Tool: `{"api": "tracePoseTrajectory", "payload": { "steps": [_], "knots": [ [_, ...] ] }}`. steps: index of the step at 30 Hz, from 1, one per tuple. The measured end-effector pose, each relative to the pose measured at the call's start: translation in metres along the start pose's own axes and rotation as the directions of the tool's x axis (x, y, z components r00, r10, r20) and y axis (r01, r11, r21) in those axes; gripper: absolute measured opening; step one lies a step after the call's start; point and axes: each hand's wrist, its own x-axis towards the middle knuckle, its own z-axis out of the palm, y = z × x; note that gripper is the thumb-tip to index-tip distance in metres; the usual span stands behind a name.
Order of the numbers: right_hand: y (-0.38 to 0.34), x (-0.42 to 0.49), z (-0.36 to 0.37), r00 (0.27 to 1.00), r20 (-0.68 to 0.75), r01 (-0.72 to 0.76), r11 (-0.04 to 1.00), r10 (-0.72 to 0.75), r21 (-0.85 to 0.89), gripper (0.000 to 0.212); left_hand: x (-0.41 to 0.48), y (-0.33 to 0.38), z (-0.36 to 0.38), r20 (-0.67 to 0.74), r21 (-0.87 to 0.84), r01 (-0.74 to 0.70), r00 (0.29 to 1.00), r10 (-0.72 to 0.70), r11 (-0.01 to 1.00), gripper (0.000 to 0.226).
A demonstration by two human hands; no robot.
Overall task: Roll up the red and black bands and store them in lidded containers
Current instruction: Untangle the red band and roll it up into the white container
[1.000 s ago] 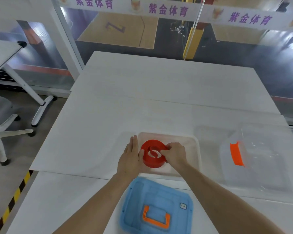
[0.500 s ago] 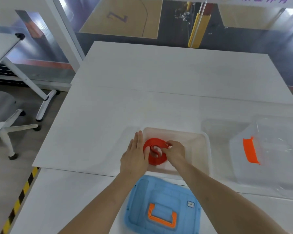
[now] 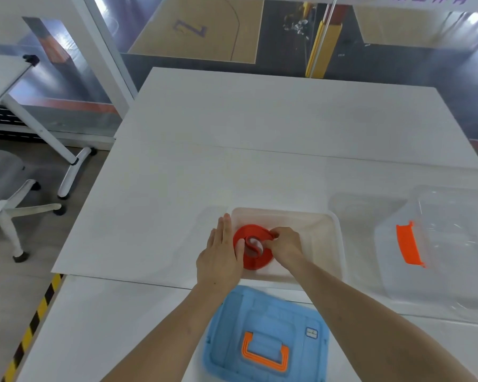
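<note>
While left hand [image 3: 222, 255] lies flat at container [image 3: 334, 244] rim, right hand [image 3: 283, 245] pinches red band [image 3: 255, 263] inside, lid [image 3: 265, 337] nr front edge.

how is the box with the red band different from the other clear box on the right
The open box sits upright, lidless, with the red band inside and both hands in it. The clear box on the right is tilted, shows an orange handle, and no band shows inside. Both are see-through plastic on the white table.

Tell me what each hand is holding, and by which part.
Right hand pinches the rolled red band at its inner coil; left hand lies flat against its outer edge.
</note>
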Motion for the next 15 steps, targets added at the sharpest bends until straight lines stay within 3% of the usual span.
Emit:
{"api": "tracePoseTrajectory", "payload": {
  "steps": [10,15],
  "knots": [
    [0.001,-0.001,-0.002,0.999,-0.031,-0.035,0.999,0.035,-0.013,0.051,0.002,0.0,-0.001,0.023,0.049,0.001,1.0,-0.002,0.999,0.07],
    [-0.003,-0.019,-0.016,0.992,-0.06,0.1,0.984,-0.109,-0.147,0.032,0.004,-0.006,-0.002,0.068,0.121,0.012,0.997,-0.02,0.993,0.073]
  ]
}}
